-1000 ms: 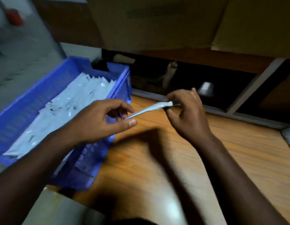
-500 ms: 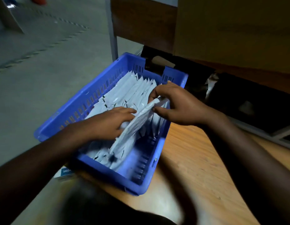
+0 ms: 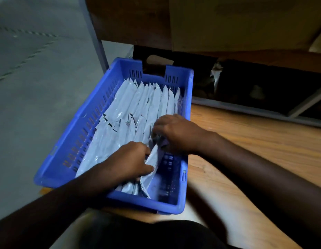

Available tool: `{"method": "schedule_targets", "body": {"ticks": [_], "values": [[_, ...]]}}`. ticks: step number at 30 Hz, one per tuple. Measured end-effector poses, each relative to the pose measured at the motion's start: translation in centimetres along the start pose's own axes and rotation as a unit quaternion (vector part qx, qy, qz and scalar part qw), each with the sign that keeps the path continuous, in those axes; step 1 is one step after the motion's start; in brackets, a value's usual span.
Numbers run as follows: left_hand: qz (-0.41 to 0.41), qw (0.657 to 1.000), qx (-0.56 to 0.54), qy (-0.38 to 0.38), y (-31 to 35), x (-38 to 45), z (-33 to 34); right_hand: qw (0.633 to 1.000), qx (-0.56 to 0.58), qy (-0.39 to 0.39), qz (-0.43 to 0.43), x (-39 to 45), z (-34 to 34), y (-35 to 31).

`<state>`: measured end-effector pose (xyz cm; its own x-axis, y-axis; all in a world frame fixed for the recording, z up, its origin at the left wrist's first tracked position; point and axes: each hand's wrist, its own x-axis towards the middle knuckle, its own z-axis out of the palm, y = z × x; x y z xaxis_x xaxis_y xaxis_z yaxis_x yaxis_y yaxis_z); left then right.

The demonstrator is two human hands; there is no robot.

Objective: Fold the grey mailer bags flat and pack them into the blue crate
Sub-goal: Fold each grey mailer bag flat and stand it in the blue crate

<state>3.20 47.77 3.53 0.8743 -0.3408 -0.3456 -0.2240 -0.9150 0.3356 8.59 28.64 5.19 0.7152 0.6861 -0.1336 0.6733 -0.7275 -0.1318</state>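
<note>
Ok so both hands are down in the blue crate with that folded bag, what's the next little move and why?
Probably push the folded mailer bag down beside the packed row, then let go. The right hand grips its far end and the left hand presses its near part, yet it stands tilted above the open strip along the blue crate's right wall.

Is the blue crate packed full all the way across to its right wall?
No, the row of folded mailer bags stops short, leaving a bare strip of crate floor along the right wall of the blue crate.
</note>
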Motion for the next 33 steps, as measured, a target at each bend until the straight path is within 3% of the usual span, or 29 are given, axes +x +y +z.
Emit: {"method": "schedule_targets", "body": {"ticks": [4,9,14,18,20,23,27,28,31,33], "values": [[-0.028,0.999,0.034,0.011,0.3,-0.2,0.6,0.990,0.041,0.052,0.127,0.3,-0.5,-0.6],[-0.013,1.000,-0.010,-0.007,0.3,-0.6,0.8,0.972,-0.004,-0.099,0.212,2.8,-0.2,-3.0],[0.023,0.998,0.002,-0.051,-1.1,-1.2,1.0,0.922,0.245,-0.115,0.275,4.3,0.2,-3.1],[0.044,0.992,-0.082,-0.083,-2.1,-1.3,1.2,0.911,0.286,-0.026,0.295,4.6,1.0,-3.1],[0.050,0.987,-0.104,-0.114,-2.5,-1.4,1.1,0.900,0.307,-0.027,0.309,4.4,1.2,-3.5],[0.092,0.988,-0.067,-0.104,-2.6,-1.8,0.6,0.904,0.277,-0.060,0.319,4.2,1.0,-4.2],[0.170,0.979,0.088,0.074,-3.1,-1.0,-0.2,0.908,0.211,-0.086,0.351,4.5,-0.4,-4.0],[0.190,0.972,0.111,0.081,-3.4,-0.4,-0.1,0.903,0.219,-0.096,0.358,4.6,-0.7,-3.7],[0.165,0.974,0.153,-0.016,-4.0,1.0,0.5,0.864,0.307,-0.117,0.382,5.0,-1.3,-3.6],[0.122,0.972,0.195,-0.053,-4.0,1.2,0.9,0.858,0.307,-0.106,0.398,5.6,-1.0,-4.2]]}}
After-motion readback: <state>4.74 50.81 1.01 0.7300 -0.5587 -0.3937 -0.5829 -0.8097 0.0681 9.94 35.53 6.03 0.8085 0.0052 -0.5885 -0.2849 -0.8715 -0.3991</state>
